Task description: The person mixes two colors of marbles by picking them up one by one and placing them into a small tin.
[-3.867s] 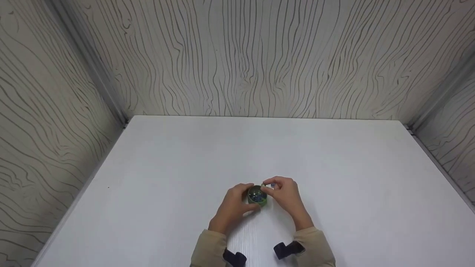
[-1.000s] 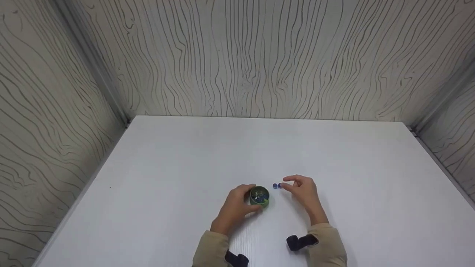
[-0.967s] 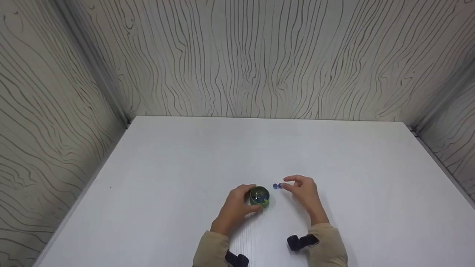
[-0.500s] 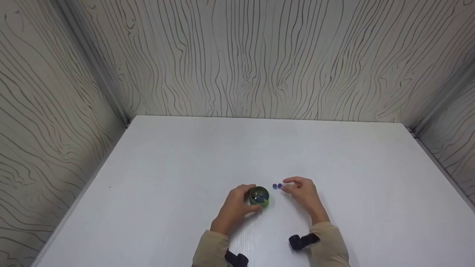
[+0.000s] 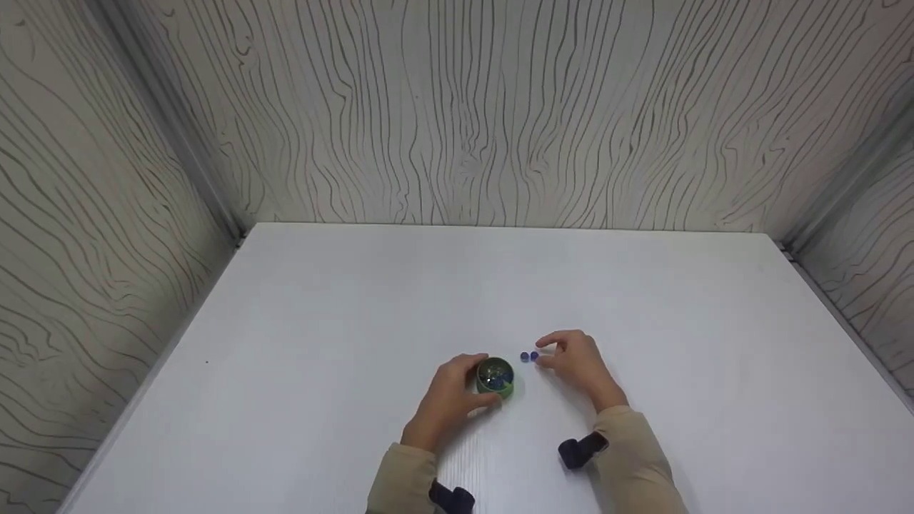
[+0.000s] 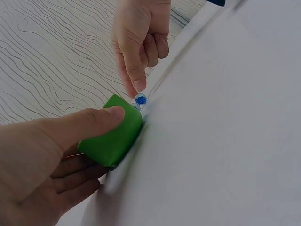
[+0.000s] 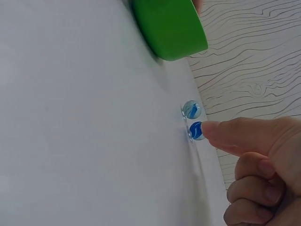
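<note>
My left hand (image 5: 448,391) holds a small green cup (image 6: 110,136) upright on the table, thumb on the near side and fingers around the far side. Inside the cup (image 5: 495,376), seen from above, lie shiny bluish marbles. Just right of it, two glass marbles sit side by side on the table: a pale one with a blue swirl (image 7: 192,109) and a deeper blue one (image 7: 196,131). At the deeper blue marble is my right hand (image 5: 577,363), thumb and index finger spread apart beside it, the other fingers curled in. Whether a fingertip touches the marble I cannot tell.
The white table (image 5: 343,300) reaches back to a wood-grain patterned panel (image 5: 457,114), with more patterned panels at both sides. Dark wrist cameras (image 5: 580,451) are strapped over the beige sleeves (image 5: 632,457).
Earlier my right hand was at the cup's rim, pinching something small; it then moved right to the two marbles. Lately its fingers have shifted slightly around the nearer marble. The left hand keeps its hold.
</note>
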Demonstrator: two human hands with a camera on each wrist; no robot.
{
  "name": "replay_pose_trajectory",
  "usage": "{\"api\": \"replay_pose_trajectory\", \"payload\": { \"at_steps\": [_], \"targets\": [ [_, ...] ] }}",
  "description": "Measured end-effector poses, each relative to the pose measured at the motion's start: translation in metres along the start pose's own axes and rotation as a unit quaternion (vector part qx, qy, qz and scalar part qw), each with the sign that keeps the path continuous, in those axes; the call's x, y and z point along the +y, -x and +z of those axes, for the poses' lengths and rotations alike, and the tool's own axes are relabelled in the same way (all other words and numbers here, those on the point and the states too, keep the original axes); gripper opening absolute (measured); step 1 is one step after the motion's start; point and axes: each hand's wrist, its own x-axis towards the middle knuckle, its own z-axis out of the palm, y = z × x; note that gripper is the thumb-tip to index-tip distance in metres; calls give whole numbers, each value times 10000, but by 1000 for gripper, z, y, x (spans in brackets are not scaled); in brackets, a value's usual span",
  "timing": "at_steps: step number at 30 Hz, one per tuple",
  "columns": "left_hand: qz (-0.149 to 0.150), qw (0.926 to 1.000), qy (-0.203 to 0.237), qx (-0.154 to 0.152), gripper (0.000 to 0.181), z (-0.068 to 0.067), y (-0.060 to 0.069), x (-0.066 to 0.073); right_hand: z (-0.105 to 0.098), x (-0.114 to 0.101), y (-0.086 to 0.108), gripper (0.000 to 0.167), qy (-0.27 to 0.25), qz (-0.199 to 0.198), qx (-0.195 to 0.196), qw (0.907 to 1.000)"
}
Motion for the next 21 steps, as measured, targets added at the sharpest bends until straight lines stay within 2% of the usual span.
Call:
{"api": "replay_pose_trajectory", "payload": {
  "at_steps": [5,21],
  "targets": [
    [-93,9999,66,-9,64,0,1,1,2,-1,-2,26,168,40,-14,9999],
    [-88,9999,88,-34,62,0,0,0,4,1,-2,21,143,-26,14,9999]
  ]
}}
